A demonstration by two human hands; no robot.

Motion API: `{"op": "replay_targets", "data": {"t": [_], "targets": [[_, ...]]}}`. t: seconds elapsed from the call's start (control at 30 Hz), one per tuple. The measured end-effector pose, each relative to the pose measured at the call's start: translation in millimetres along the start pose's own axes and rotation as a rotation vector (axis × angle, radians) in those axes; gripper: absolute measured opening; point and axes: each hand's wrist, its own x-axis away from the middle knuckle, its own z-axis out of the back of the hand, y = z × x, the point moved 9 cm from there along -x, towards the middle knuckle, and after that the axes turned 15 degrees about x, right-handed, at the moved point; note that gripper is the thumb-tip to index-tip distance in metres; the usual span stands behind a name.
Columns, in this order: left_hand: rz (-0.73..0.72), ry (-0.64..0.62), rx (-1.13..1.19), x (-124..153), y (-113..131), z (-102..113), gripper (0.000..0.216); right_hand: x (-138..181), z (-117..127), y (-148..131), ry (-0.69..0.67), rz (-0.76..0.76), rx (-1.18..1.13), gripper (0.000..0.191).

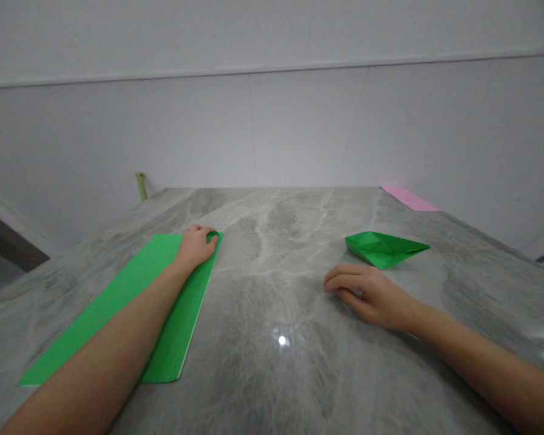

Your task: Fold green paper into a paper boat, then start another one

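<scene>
A stack of green paper sheets lies on the left of the grey marble table. My left hand rests on its far right corner, fingers curled over the top sheet's edge. A folded green paper boat sits to the right of centre. My right hand lies on the table just in front of the boat, apart from it, fingers loosely stretched and holding nothing.
A pink paper sheet lies at the far right corner by the white wall. A small green post stands at the far left corner. The table's left edge drops off towards a dark floor.
</scene>
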Motion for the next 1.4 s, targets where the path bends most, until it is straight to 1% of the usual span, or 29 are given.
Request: {"op": "replay_targets", "data": {"t": [0.1, 0.17, 0.23, 0.27, 0.33, 0.37, 0.4, 0.47, 0.53, 0.57, 0.6, 0.63, 0.67, 0.7, 0.73, 0.77, 0.8, 0.83, 0.87, 0.93, 0.97, 1.0, 1.03, 1.1, 1.17, 1.23, 1.3, 1.33, 1.4], "targets": [[0.002, 0.051, 0.045, -1.4, -7.8, 13.5, 0.033, 0.2, -3.5, 1.2, -0.015, 0.003, -0.017, 0.028], [0.009, 0.113, 0.063, -1.5, -8.6, 29.0, 0.034, 0.1, -4.3, 2.1, -0.019, -0.017, -0.02, 0.027], [-0.022, 0.152, 0.086, 0.2, 3.9, 45.1, 0.035, -0.2, -4.4, 4.8, -0.018, -0.072, -0.026, 0.026], [-0.059, 0.153, 0.103, 2.6, 17.2, 52.0, 0.033, -0.3, -4.7, 8.1, -0.017, -0.123, -0.046, 0.025], [-0.163, 0.133, 0.14, 13.9, 57.6, 62.8, 0.028, 0.6, -7.9, 18.1, -0.02, -0.271, -0.161, 0.025], [-0.248, 0.11, 0.165, 24.3, 85.7, 65.7, 0.026, 2.0, -11.5, 24.1, -0.024, -0.361, -0.269, 0.027], [-0.41, 0.084, 0.223, 40.6, 122.1, 68.1, 0.024, 3.8, -16.6, 29.0, -0.028, -0.445, -0.41, 0.031], [-0.699, 0.009, 0.323, 84.4, 191.5, 66.7, 0.024, 7.6, -28.7, 34.5, -0.025, -0.583, -0.744, 0.046], [-0.939, -0.108, 0.345, 134.4, 247.7, 54.6, 0.023, 10.3, -40.4, 33.3, -0.039, -0.667, -1.036, 0.057], [-1.013, -0.154, 0.345, 155.7, 266.2, 47.6, 0.02, 11.5, -44.5, 32.0, -0.052, -0.695, -1.122, 0.058], [-1.075, -0.213, 0.362, 174.0, 279.2, 40.3, 0.018, 13.0, -47.1, 31.3, -0.064, -0.719, -1.164, 0.055], [-1.153, -0.324, 0.402, 191.4, 287.7, 31.7, 0.017, 14.6, -48.7, 31.7, -0.076, -0.741, -1.164, 0.049], [-1.228, -0.459, 0.48, 205.8, 290.9, 25.3, 0.017, 16.6, -49.3, 33.3, -0.087, -0.763, -1.134, 0.043], [-1.287, -0.597, 0.581, 215.5, 288.8, 21.9, 0.021, 18.6, -48.8, 36.4, -0.091, -0.785, -1.077, 0.038], [-1.277, -0.684, 0.672, 214.5, 281.8, 20.0, 0.026, 20.7, -47.5, 40.9, -0.089, -0.806, -1.011, 0.034], [-1.21, -0.71, 0.745, 203.7, 271.3, 18.4, 0.031, 22.4, -45.5, 46.1, -0.078, -0.823, -0.948, 0.032], [-1.128, -0.679, 0.784, 187.0, 258.2, 17.2, 0.035, 24.0, -42.2, 52.4, -0.051, -0.84, -0.888, 0.031], [-1.015, -0.602, 0.797, 164.5, 242.4, 15.5, 0.033, 25.5, -38.3, 59.0, -0.015, -0.855, -0.84, 0.03], [-0.878, -0.453, 0.803, 137.4, 223.1, 17.3, 0.03, 27.0, -34.3, 65.5, 0.025, -0.867, -0.807, 0.03], [-0.492, -0.143, 0.832, 84.1, 171.6, 21.4, 0.027, 30.9, -25.2, 78.0, 0.12, -0.894, -0.754, 0.029], [-0.261, 0.003, 0.902, 64.3, 140.4, 23.6, 0.031, 33.2, -20.1, 83.7, 0.171, -0.907, -0.726, 0.029], [-0.05, 0.097, 0.996, 51.7, 112.0, 21.9, 0.04, 35.9, -15.0, 88.8, 0.222, -0.92, -0.696, 0.029], [0.033, 0.128, 1.029, 43.6, 96.9, 20.8, 0.047, 38.5, -10.3, 93.1, 0.27, -0.932, -0.67, 0.03], [0.123, 0.116, 1.089, 33.0, 76.9, 18.7, 0.054, 43.3, -3.2, 99.3, 0.345, -0.951, -0.627, 0.032], [0.214, 0.002, 1.189, 29.0, 64.8, 10.4, 0.048, 46.7, 0.5, 102.8, 0.389, -0.961, -0.599, 0.032], [0.278, -0.165, 1.293, 30.4, 62.6, -1.4, 0.032, 48.6, 1.7, 104.4, 0.41, -0.964, -0.583, 0.032], [0.322, -0.285, 1.376, 33.6, 64.8, -10.7, 0.019, 49.9, 1.8, 105.0, 0.418, -0.966, -0.571, 0.031], [0.34, -0.31, 1.41, 34.5, 66.0, -13.5, 0.014, 50.3, 1.8, 105.1, 0.418, -0.967, -0.565, 0.031], [0.367, -0.301, 1.467, 34.3, 67.8, -15.6, 0.008, 50.9, 1.8, 104.9, 0.41, -0.974, -0.552, 0.029]]}}
